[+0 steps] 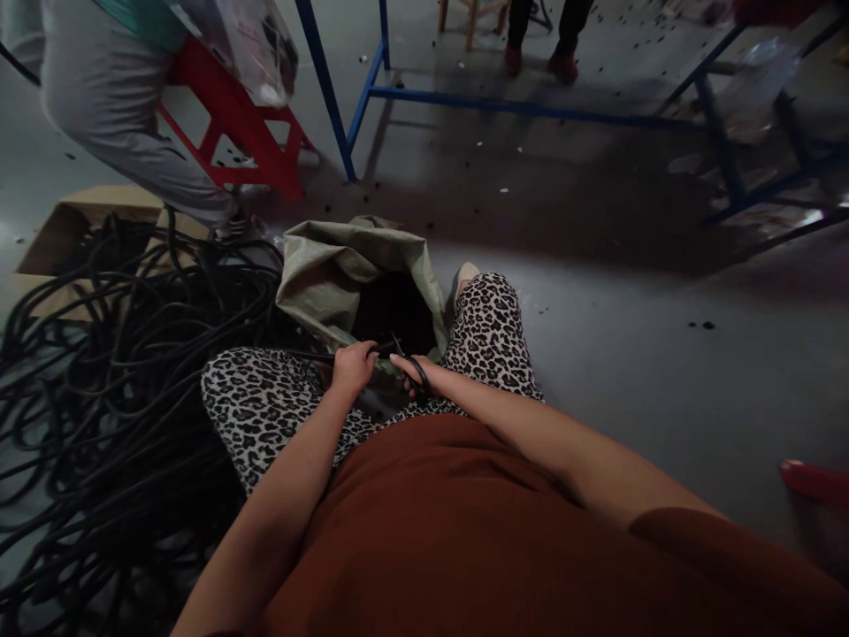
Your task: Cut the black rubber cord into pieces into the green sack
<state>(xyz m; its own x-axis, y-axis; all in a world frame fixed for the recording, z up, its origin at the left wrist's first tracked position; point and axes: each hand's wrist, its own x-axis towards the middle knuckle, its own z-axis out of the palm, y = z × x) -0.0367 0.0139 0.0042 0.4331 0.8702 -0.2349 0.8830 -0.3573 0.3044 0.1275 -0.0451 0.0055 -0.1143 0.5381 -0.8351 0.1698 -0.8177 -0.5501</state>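
My left hand (354, 367) is closed round a black rubber strip (309, 356), whose short end points right toward the scissors. The strip runs left across my knee toward a big tangle of similar black strips (133, 389). In my right hand (428, 372) are black-handled scissors (417, 379), their blades at the tip of the strip; whether they touch it I cannot tell. Just beyond both hands, between my knees, stands an open greenish woven sack (325, 287) with a dark inside. What lies in the sack is too dark to make out.
An open cardboard box (49, 287) holds more black strips at the left. Beyond it a person in grey trousers (112, 115) sits by a red stool (232, 115). A blue metal frame (531, 108) crosses ahead, and another person's feet (562, 67) show behind it.
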